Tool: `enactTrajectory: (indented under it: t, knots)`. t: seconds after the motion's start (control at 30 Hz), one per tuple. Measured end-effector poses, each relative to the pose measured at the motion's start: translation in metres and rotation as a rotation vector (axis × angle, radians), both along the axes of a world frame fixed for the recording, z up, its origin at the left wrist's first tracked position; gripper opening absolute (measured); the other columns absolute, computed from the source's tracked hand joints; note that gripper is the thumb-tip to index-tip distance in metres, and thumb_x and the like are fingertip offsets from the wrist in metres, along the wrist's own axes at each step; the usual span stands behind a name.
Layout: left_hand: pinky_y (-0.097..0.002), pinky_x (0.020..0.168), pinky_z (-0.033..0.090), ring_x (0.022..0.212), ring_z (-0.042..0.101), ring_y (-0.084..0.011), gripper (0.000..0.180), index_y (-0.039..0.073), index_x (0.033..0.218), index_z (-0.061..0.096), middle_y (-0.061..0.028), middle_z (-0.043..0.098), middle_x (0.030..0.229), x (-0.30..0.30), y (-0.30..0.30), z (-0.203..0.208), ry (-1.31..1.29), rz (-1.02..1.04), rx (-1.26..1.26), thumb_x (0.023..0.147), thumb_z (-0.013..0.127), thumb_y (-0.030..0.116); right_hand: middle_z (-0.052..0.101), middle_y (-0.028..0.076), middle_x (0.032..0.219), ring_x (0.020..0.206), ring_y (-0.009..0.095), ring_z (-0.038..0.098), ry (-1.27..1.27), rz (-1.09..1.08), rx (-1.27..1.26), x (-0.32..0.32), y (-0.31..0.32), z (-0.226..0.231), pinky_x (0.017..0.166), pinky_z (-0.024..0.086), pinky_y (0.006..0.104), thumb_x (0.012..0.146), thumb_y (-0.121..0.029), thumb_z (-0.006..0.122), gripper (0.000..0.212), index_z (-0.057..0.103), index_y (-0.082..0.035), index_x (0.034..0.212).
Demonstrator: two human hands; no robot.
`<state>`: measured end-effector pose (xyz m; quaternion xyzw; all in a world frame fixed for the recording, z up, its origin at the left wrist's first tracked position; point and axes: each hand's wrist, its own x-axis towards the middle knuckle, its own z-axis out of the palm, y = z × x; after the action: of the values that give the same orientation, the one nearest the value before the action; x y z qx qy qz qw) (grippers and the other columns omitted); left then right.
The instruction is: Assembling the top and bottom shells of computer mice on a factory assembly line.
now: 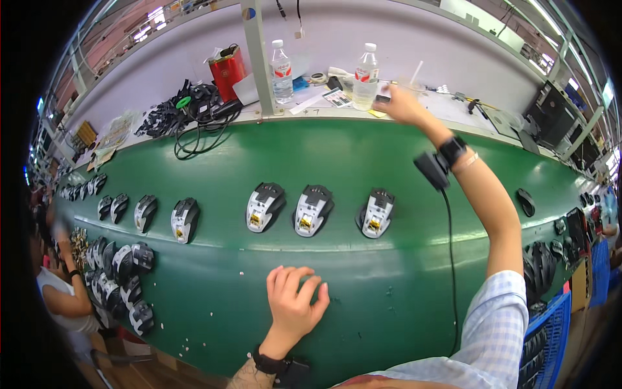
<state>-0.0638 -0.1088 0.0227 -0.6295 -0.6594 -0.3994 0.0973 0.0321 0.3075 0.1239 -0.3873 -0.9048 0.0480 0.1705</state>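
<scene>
My left hand [295, 301] rests over the green work surface, palm down, fingers loosely bent and apart, holding nothing. My right hand [404, 105] is stretched to the back shelf, beside a clear water bottle [365, 79]. Its fingers are bent together around something by a small black object [382, 99]; what exactly they hold I cannot make out. Between the hands, computer mice with grey-and-black shells lie in a row: one mouse [265, 207], another [313, 211] and a third [376, 214], each with a yellow patch. Another mouse [185, 220] lies farther left.
A second water bottle [282, 72], a red can-like container [227, 72] and a heap of black parts [175, 107] with a looped cable stand on the back shelf [317, 111]. Mice are piled at left [122, 279]. A blue crate [551, 343] stands at right; a co-worker [65, 292] sits at far left.
</scene>
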Motion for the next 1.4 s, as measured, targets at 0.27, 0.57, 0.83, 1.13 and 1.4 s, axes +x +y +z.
enactTrajectory:
  t: [0.27,0.57,0.83,1.13,1.4]
  knots:
    - [-0.0399,0.082,0.037,0.085,0.053,-0.0258,0.012,0.005,0.077,0.061,-0.0076,0.057,0.089,0.009,0.004,0.011,0.039,-0.028,0.141,0.068,0.067,0.010,0.017,0.030,0.143,0.128,0.053,0.020,-0.402,0.139,-0.291,0.069,-0.161,-0.080,0.101,0.028,0.0597,0.073,-0.067,0.059,0.094,0.024,-0.016,0.144]
    - [-0.0388,0.083,0.037,0.088,0.053,-0.0250,0.010,0.005,0.076,0.061,-0.0058,0.058,0.089,0.015,0.002,0.005,0.029,-0.074,0.210,0.070,0.067,0.011,0.025,0.025,0.142,0.131,0.046,0.020,0.022,0.009,-0.179,-0.013,-0.220,-0.120,0.101,0.023,0.0609,0.077,-0.061,0.059,0.082,0.030,-0.019,0.141]
    - [-0.0385,0.084,0.037,0.087,0.052,-0.0250,0.010,0.005,0.076,0.061,-0.0057,0.058,0.089,0.019,0.002,0.006,-0.024,-0.093,0.307,0.072,0.065,0.013,0.035,0.020,0.137,0.127,0.043,0.027,0.052,0.042,-0.094,-0.086,-0.233,-0.126,0.096,0.026,0.0654,0.072,-0.059,0.063,0.075,0.043,-0.022,0.134]
    - [-0.0406,0.086,0.036,0.092,0.052,-0.0277,0.010,0.006,0.078,0.062,-0.0083,0.058,0.094,0.015,0.008,0.011,-0.021,-0.068,0.410,0.075,0.059,0.016,0.023,0.022,0.144,0.135,0.042,0.015,0.112,0.177,-0.308,-0.161,-0.229,-0.113,0.099,0.020,0.0678,0.074,-0.066,0.057,0.085,0.029,-0.024,0.142]
    - [-0.0399,0.088,0.035,0.097,0.051,-0.0282,0.015,0.003,0.084,0.060,-0.0109,0.057,0.099,0.003,-0.004,0.008,-0.014,-0.021,0.332,0.082,0.052,0.016,0.033,0.023,0.139,0.128,0.041,0.030,-0.018,0.349,-0.195,-0.027,-0.208,-0.038,0.104,0.032,0.0477,0.078,-0.050,0.065,0.070,0.043,-0.011,0.133]
